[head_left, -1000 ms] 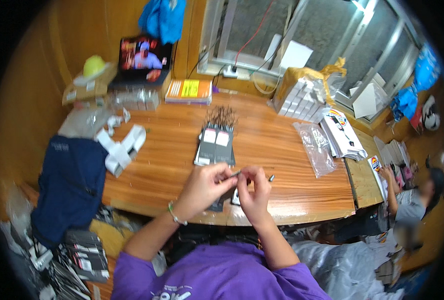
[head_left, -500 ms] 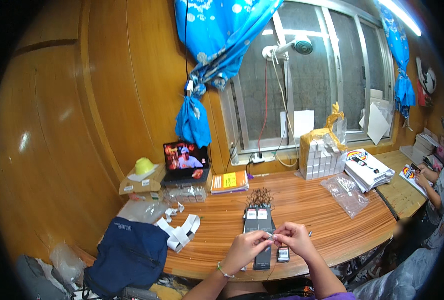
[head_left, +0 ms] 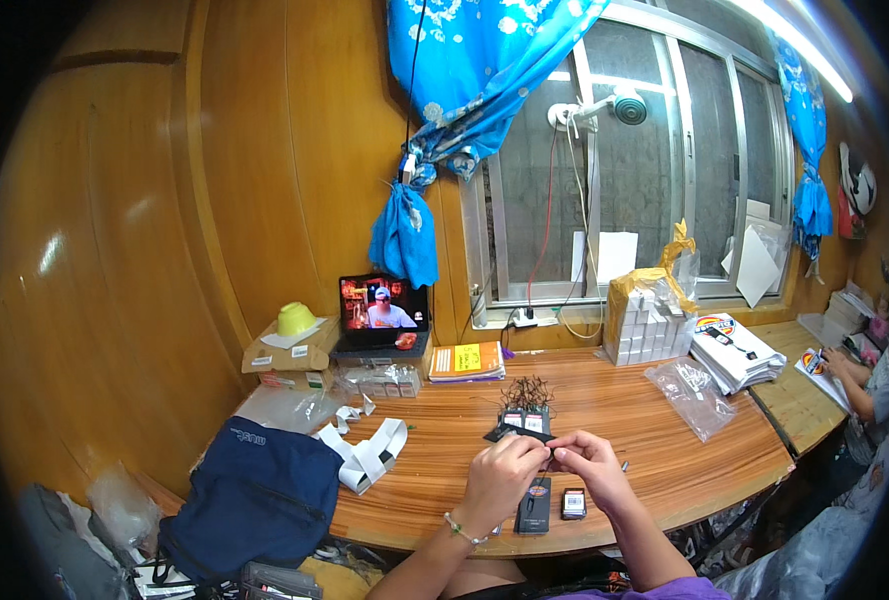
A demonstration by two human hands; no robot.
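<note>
My left hand (head_left: 505, 478) and my right hand (head_left: 595, 470) meet above the desk with fingertips pinched together. Between them is a dark hang tag (head_left: 510, 433), tilted and sticking out past the left fingers. The right fingertips are closed at its corded end; the fine detail there is too small to make out. Below the hands lies another dark tag (head_left: 533, 512) with a small coloured print and a thin black cord. Beside it rests a small stack of labels (head_left: 573, 504) with a white barcode sticker. Just beyond are stacked dark tags (head_left: 535, 421) with white stickers and a tangle of black cords (head_left: 527, 394).
At the left are a navy bag (head_left: 265, 490), white paper strips (head_left: 377, 455), and a tablet (head_left: 385, 303) on a box. Farther right stand small white boxes in plastic wrap (head_left: 650, 325), a paper stack (head_left: 735, 350) and a clear bag (head_left: 693, 395). Another person's hand (head_left: 845, 367) works at far right.
A dark tag now shows tilted between my hands, where only a small light bit was visible at the fingertips. The tag lying below now shows its printed face. The view has shifted slightly.
</note>
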